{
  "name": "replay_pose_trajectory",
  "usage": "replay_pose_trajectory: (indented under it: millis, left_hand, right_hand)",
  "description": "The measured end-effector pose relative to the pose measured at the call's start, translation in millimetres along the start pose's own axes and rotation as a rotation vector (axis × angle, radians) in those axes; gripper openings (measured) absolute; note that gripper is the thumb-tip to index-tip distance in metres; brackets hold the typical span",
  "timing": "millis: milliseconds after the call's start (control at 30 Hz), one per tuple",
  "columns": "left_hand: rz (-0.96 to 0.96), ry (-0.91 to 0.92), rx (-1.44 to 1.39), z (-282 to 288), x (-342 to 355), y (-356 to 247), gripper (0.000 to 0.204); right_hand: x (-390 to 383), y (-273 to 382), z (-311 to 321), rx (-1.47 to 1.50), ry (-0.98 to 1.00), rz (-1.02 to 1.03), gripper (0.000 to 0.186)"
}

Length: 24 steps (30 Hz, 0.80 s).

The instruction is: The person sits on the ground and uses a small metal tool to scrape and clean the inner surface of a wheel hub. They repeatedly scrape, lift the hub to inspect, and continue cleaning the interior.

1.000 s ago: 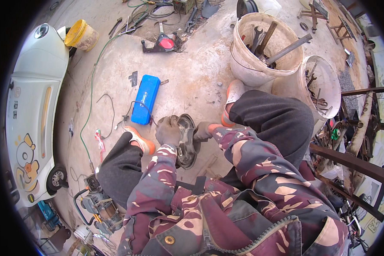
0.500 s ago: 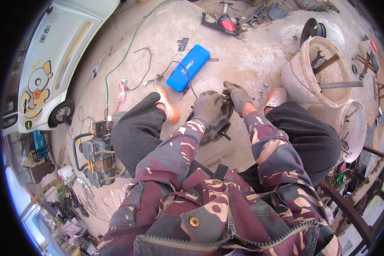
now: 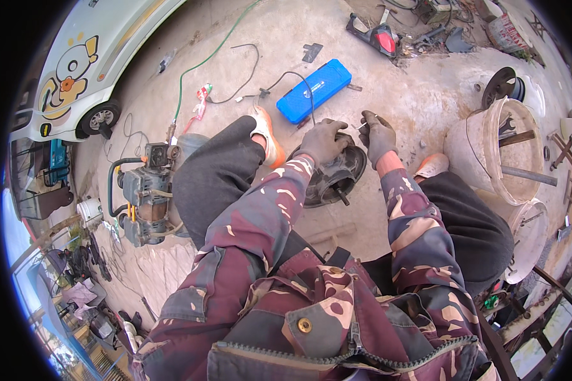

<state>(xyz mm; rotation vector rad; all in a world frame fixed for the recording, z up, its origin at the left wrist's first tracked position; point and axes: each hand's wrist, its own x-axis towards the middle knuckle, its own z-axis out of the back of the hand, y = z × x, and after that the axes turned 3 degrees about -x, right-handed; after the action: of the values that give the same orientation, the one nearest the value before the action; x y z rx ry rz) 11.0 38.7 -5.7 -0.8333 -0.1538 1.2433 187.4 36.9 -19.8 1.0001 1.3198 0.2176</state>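
Note:
A dark round metal housing [image 3: 322, 185] with a short shaft sticking out stands on the ground between my feet. Over its far left part lies my gloved left hand [image 3: 324, 141], fingers curled; whatever is in their grip is hidden. A black cable [image 3: 309, 95] runs down beside that hand. My gloved right hand [image 3: 380, 136] is raised just right of the housing, apart from it. Its thumb and fingers pinch a thin, light-coloured piece [image 3: 362, 126], too small to name.
A blue case [image 3: 314, 91] lies ahead on the concrete. Pale buckets [image 3: 470, 146] with metal bars stand at right. On the left are a small compressor-like machine [image 3: 147, 206], a green hose [image 3: 203, 61] and a white van [image 3: 63, 114]. A red-and-black tool [image 3: 378, 38] lies farther off.
My right hand has drawn away from my left, to the right, and the thin light piece now shows in its fingers. More of the housing is visible. The whole view has shifted.

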Motion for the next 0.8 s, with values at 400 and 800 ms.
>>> replay_pose_trajectory:
  millis: [400, 800]
  left_hand:
    - [0.12, 0.155, -0.171, 15.0, 47.4, 98.8, 0.042]
    - [0.175, -0.263, -0.208, 42.2, 32.8, 43.8, 0.037]
  right_hand:
    - [-43.9, 93.9, 32.4, -0.237, 0.105, 0.229, 0.034]
    - [-23.8, 75.5, 135.3, 0.1, 0.084, -0.092, 0.016]
